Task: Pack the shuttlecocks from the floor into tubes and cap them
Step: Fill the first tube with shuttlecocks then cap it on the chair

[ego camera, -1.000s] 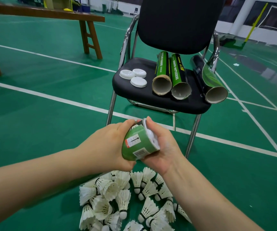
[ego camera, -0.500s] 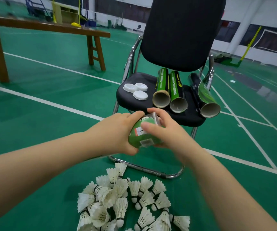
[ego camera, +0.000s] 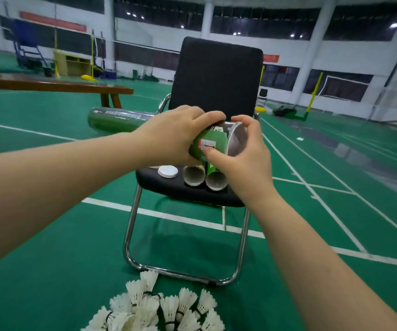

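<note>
Rising, the long green cardboard tube (ego camera: 207, 142) is being gripped by the left hand (ego camera: 176, 134) while the right hand (ego camera: 247, 154) is pinching its end; pushing squarely looks wisest.

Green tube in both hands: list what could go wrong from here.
1. The left hand and right hand grip the green cardboard tube at one end; its long free end may swing.
2. I cannot tell whether the end at the right hand is capped tight; contents could slide out.
3. Two open cardboard tubes and a white round cap lie at the black chair seat's front edge near the hands; a bump could knock them onto the white feather shuttlecocks.
</note>
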A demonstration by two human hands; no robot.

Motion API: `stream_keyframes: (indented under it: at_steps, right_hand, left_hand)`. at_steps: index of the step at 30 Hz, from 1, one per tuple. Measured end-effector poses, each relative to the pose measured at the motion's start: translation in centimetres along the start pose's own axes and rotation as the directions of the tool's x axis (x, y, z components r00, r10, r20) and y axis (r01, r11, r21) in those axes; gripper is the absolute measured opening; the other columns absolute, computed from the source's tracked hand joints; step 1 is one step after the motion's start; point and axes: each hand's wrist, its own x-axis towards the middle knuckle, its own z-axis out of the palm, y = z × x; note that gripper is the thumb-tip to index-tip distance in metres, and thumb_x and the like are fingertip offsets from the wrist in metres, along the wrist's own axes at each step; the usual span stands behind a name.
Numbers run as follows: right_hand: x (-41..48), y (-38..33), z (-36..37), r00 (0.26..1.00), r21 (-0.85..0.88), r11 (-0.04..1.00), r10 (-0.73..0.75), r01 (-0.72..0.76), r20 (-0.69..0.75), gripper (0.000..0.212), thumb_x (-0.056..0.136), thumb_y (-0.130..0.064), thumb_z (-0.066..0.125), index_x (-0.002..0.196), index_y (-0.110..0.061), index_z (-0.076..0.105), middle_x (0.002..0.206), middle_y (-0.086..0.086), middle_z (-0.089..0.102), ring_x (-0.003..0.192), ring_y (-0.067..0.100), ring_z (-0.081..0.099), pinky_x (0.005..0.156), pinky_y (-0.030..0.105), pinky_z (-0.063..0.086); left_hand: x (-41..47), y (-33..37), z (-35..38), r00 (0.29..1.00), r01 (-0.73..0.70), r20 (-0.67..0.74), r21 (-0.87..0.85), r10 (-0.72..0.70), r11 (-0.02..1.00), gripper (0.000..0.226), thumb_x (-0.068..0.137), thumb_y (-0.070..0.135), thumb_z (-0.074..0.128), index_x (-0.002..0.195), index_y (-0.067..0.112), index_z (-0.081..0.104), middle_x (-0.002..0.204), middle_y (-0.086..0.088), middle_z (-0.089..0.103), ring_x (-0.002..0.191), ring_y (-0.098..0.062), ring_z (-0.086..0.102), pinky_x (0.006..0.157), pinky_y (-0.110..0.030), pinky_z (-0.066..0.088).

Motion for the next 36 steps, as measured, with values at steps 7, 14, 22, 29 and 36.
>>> stream_keyframes:
  at_steps: [7,14,22,29,36]
  right_hand:
    - [0.4,6.8,-2.6,0.938,-0.475,0.845,-0.332,0.246,-0.104,0.063,0.066,-0.018,0.077,0.119,-0.017,0.043,0.121,0.008,0.049,0.106,0.022,0.049,0.086,0.027,0.042]
    - [-0.1,15.9,-3.6,0.924,-0.718,0.646,-0.382,0.259,-0.010,0.066,0.058,-0.010,0.082,0.112,-0.017,0.044,0.115,0.016,0.055,0.099,0.035,0.057,0.070,0.031,0.052]
    - [1.7,23.0,0.4,0.893,-0.757,0.542,-0.433,0.364,0.120,0.065,0.060,-0.002,0.078,0.114,-0.018,0.045,0.120,0.010,0.040,0.113,0.030,0.043,0.093,0.044,0.045]
    - [1.7,26.1,3.1,0.942,-0.808,0.508,-0.292,0.300,0.166,0.071,0.054,-0.012,0.077,0.117,-0.021,0.045,0.125,0.006,0.036,0.124,0.028,0.033,0.104,0.049,0.021]
    - [2.3,23.8,4.5,0.952,-0.848,0.457,-0.257,0.269,0.164,0.083,0.058,-0.044,0.076,0.129,-0.019,0.042,0.132,0.013,0.048,0.130,0.032,0.030,0.106,0.054,0.010]
  left_hand:
    - [4.7,2.1,6.0,0.984,0.173,-0.024,-0.107,-0.177,0.979,0.095,0.076,0.040,0.072,0.149,0.025,0.013,0.148,-0.008,0.029,0.137,-0.027,0.024,0.109,-0.040,0.027]
    - [4.5,0.3,14.9,0.935,0.283,0.219,0.013,-0.279,0.959,0.085,0.078,0.050,0.067,0.146,0.024,0.022,0.145,-0.005,0.034,0.132,-0.026,0.031,0.103,-0.044,0.037]
    - [5.0,0.1,21.5,0.960,0.236,0.146,0.052,-0.241,0.970,0.070,0.084,0.048,0.057,0.143,0.023,0.029,0.141,-0.003,0.038,0.132,-0.022,0.032,0.103,-0.041,0.028]
    - [4.1,-1.3,23.1,0.970,0.230,0.076,0.031,-0.231,0.973,0.066,0.071,0.040,0.069,0.129,0.013,0.052,0.119,-0.005,0.062,0.116,-0.026,0.054,0.090,-0.046,0.038]
    - [3.4,-2.2,22.5,0.980,0.182,0.091,-0.016,-0.180,0.983,0.077,0.065,0.049,0.064,0.129,0.009,0.053,0.119,-0.008,0.062,0.116,-0.029,0.055,0.089,-0.048,0.044]
